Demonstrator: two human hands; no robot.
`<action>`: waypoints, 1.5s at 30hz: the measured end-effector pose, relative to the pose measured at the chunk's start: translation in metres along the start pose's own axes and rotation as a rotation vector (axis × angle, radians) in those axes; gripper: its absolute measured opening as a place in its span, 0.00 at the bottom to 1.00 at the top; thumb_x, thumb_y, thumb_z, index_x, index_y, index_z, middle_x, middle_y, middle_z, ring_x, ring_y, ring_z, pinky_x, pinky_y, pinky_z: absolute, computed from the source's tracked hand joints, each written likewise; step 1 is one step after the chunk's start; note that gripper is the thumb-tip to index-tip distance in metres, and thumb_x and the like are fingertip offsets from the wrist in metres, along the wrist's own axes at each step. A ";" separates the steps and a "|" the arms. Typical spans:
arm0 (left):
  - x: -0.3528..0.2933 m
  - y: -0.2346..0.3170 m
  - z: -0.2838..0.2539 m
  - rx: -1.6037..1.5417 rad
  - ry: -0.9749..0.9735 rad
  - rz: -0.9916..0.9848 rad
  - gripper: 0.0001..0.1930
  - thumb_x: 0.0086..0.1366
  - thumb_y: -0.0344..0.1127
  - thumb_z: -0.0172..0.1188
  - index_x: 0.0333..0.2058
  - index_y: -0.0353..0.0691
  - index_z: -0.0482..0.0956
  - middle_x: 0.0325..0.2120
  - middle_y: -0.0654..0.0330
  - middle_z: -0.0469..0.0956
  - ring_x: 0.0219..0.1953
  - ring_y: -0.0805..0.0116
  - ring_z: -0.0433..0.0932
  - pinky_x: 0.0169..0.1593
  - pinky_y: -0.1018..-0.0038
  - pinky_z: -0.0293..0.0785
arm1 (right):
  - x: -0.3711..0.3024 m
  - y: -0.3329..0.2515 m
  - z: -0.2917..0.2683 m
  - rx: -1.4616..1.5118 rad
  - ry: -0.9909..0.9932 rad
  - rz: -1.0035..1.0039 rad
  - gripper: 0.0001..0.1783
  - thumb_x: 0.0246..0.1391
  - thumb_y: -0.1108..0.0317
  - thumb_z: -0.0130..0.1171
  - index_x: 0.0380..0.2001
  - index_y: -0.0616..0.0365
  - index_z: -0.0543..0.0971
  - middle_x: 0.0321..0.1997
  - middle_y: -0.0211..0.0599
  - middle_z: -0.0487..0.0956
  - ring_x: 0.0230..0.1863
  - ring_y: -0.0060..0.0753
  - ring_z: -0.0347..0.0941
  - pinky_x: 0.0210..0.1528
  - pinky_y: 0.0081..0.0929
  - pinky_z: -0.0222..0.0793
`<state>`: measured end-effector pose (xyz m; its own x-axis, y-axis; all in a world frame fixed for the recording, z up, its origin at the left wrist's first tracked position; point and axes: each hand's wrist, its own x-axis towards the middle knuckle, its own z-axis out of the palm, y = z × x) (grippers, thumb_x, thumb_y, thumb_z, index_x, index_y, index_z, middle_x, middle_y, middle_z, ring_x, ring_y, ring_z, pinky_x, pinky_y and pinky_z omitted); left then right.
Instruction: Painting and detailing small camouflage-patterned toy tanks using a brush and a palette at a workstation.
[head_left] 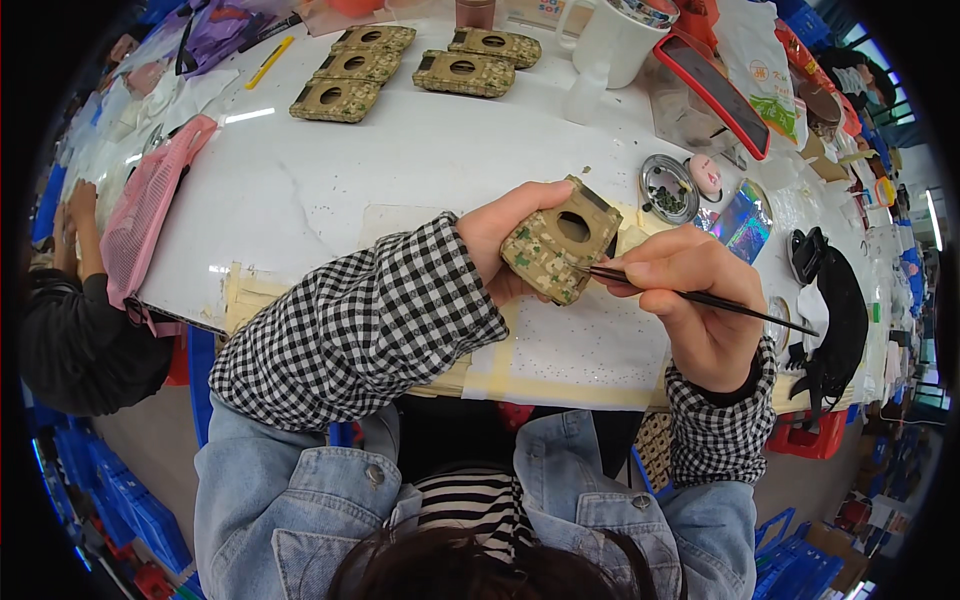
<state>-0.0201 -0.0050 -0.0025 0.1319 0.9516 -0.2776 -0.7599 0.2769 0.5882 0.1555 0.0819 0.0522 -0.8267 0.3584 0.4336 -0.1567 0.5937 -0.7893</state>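
A tan and green camouflage model tank hull (535,248), with a round opening in its top, is tilted in my left hand (488,230). My left thumb lies along its upper edge, and the other fingers are mostly hidden beneath. My right hand (708,305) pinches a slim dark tool with a fine tip (609,273); whether it is tweezers or a brush I cannot tell. Its tip meets or nearly meets the hull's near face. Under my hands lies a white sheet (590,355) edged with yellowish tape and scattered with tiny specks.
Several similar hulls (335,98) stand at the far side of the table. To the right are a round dish (668,190) of small dark green bits, a red-edged phone (712,95) and a white mug (615,45). At left, another person's sleeve (95,345) shows beside a pink mesh bag (155,215).
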 end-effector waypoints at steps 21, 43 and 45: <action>0.010 0.001 -0.010 -0.246 0.002 0.054 0.19 0.65 0.43 0.42 0.48 0.35 0.66 0.32 0.43 0.76 0.28 0.56 0.79 0.28 0.71 0.81 | -0.005 0.009 -0.005 0.235 0.200 -0.112 0.12 0.55 0.69 0.54 0.38 0.69 0.70 0.37 0.46 0.72 0.37 0.36 0.76 0.40 0.25 0.74; 0.011 0.003 -0.007 -0.336 0.110 0.154 0.18 0.65 0.52 0.44 0.41 0.43 0.69 0.30 0.46 0.77 0.25 0.59 0.80 0.26 0.77 0.81 | -0.011 0.021 -0.005 -0.272 0.417 -0.280 0.13 0.61 0.62 0.44 0.35 0.63 0.69 0.30 0.43 0.78 0.31 0.30 0.71 0.35 0.24 0.64; 0.011 0.002 -0.008 -0.343 0.104 0.173 0.19 0.65 0.52 0.43 0.41 0.43 0.70 0.30 0.47 0.77 0.25 0.59 0.80 0.26 0.77 0.81 | -0.013 0.023 -0.010 -0.329 0.467 -0.289 0.13 0.62 0.62 0.43 0.34 0.63 0.69 0.28 0.42 0.77 0.30 0.31 0.71 0.35 0.24 0.64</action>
<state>-0.0253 0.0045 -0.0106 -0.0680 0.9569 -0.2824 -0.9362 0.0367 0.3496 0.1678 0.0980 0.0331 -0.4418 0.3831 0.8112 -0.1028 0.8767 -0.4700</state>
